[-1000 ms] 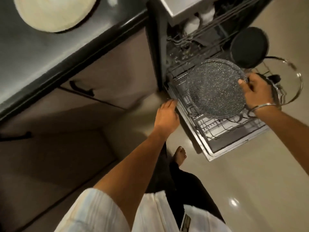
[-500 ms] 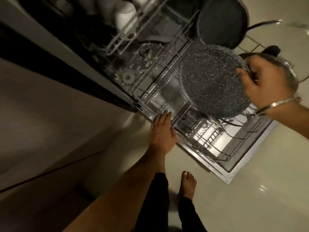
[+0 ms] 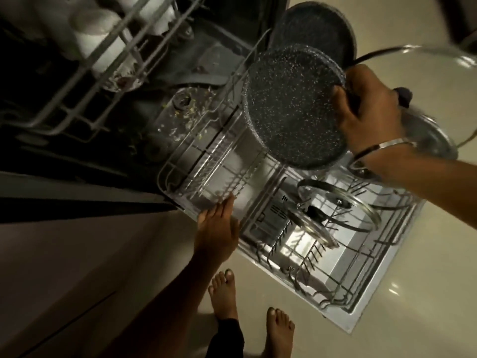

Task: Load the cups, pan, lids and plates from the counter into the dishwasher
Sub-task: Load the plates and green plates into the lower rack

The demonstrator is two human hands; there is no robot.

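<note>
My right hand grasps the speckled pan at upper right, while my left hand, fingers released, rests on the lower rack edge at centre.

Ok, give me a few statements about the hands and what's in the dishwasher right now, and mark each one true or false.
1. The right hand grips the speckled pan above the lower rack. True.
2. The left hand holds a plate. False: it holds nothing and rests with straight fingers at the rack's edge.
3. A glass lid already stands in the lower rack. True.
4. The upper rack is empty. False: white cups sit in it.
5. The person wears shoes. False: both feet are bare.
</note>
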